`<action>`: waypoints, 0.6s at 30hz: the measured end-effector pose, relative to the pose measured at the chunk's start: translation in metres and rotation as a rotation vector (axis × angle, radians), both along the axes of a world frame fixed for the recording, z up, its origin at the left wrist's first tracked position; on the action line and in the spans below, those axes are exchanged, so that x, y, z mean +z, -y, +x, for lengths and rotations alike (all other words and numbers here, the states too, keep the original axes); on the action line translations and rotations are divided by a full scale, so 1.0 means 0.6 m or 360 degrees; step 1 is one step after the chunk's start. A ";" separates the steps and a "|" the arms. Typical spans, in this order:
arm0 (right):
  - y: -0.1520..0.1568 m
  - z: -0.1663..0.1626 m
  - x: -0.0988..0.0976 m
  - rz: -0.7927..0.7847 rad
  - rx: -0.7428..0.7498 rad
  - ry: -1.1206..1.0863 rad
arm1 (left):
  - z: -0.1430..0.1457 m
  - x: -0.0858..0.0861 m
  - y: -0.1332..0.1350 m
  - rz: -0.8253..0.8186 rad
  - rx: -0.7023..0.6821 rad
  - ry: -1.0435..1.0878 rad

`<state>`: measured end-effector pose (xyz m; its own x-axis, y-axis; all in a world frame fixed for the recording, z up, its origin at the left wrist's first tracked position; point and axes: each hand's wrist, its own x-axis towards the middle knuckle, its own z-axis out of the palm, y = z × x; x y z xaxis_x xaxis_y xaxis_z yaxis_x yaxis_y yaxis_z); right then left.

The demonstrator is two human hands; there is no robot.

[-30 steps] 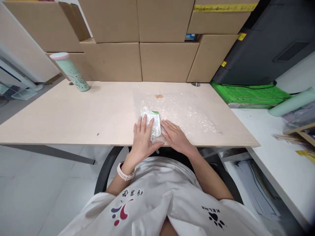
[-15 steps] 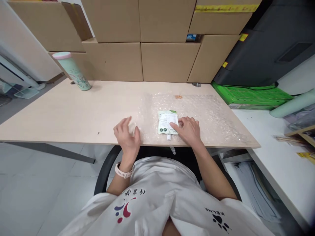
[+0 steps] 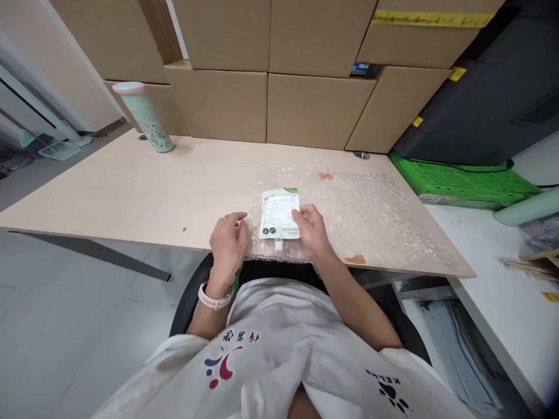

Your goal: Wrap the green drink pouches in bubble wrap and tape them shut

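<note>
A white and green spouted pouch (image 3: 280, 215) lies over the sheet of bubble wrap (image 3: 362, 215), its white cap pointing toward me. My right hand (image 3: 313, 230) pinches the pouch's right edge, with the thumb on top and the fingers beneath or behind, partly hidden. At the wrap's left border is my left hand (image 3: 229, 235), its fingers bent and the thumb apart from the index finger. No object shows in it; whether it touches the wrap I cannot tell.
Cardboard boxes (image 3: 222, 105) are stacked along the back of the desk (image 3: 131, 192). A mint tumbler (image 3: 146, 119) with a pink lid stands at the back left. To the right are a green crate-like object (image 3: 467, 183), a dark case (image 3: 471, 99) and a white side table (image 3: 493, 279).
My right hand has shifted the pouch left across the bubble wrap, closer to my left hand. My left hand's fingers are lower and more curled. The camera view has turned slightly.
</note>
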<state>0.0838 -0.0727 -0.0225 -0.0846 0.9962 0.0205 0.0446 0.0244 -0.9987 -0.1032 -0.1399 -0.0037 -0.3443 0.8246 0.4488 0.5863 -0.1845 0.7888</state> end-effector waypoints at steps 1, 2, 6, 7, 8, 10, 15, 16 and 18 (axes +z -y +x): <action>0.003 -0.008 -0.006 -0.0016 -0.0004 -0.0017 | -0.007 -0.002 -0.003 0.0007 0.0037 0.0016; 0.005 -0.014 -0.011 -0.0015 -0.0013 -0.0019 | -0.013 -0.005 -0.006 -0.0018 0.0044 0.0030; 0.017 -0.012 -0.011 0.0233 -0.0109 0.0339 | -0.019 -0.007 -0.009 -0.0215 -0.0081 0.0001; 0.020 -0.008 -0.007 0.0320 -0.0157 0.0518 | -0.018 -0.006 -0.008 -0.0250 -0.0108 -0.0014; 0.023 -0.005 -0.002 0.0404 -0.0211 0.0705 | -0.016 -0.004 -0.007 -0.0273 -0.0132 -0.0021; 0.032 0.001 0.006 0.0572 -0.0313 0.1021 | -0.013 0.001 -0.004 -0.0280 -0.0188 0.0001; 0.055 0.005 0.009 0.0954 -0.0188 0.1220 | -0.006 0.006 0.002 -0.0297 -0.0353 0.0130; 0.060 0.004 0.007 0.0978 -0.0120 0.1206 | -0.005 0.006 0.001 -0.0309 -0.0373 0.0181; 0.069 0.003 0.005 0.0990 -0.0036 0.1199 | -0.001 0.004 -0.001 -0.0331 -0.0389 0.0323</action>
<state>0.0857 -0.1141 -0.0197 -0.2722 0.8272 0.4915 0.6725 0.5289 -0.5176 -0.1035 -0.1395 -0.0014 -0.1906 0.9598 0.2062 0.3724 -0.1236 0.9198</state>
